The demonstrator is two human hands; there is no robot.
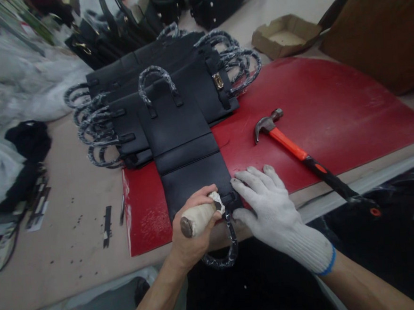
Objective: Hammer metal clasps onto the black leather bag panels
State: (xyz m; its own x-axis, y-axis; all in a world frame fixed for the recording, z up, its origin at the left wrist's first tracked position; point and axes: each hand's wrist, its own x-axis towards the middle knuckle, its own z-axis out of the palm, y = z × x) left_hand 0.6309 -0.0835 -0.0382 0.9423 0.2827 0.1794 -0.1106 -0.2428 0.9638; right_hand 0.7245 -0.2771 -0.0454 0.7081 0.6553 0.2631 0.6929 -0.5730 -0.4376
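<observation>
My bare left hand (pixel 193 231) grips a hand tool (pixel 200 218) by its thick handle wrapped in pale tape; its working end is hidden. Beneath it lies a black leather bag panel (pixel 190 175), with one wrapped handle (pixel 230 243) hanging over the table's front edge and another handle (pixel 155 73) at the far end. In a white knit glove, my right hand (pixel 267 202) rests with fingers stretched out at the panel's right edge. A claw hammer (pixel 299 153) with an orange and black handle lies to the right of that hand.
A red mat (pixel 331 104) lies under the work. Stacked black bag panels (pixel 122 116) with plastic-wrapped handles sit behind. Farther back are finished black bags (pixel 218 5), a shallow cardboard box (pixel 280 46) and a large brown carton (pixel 371 30). A black strip (pixel 107 225) lies on the left.
</observation>
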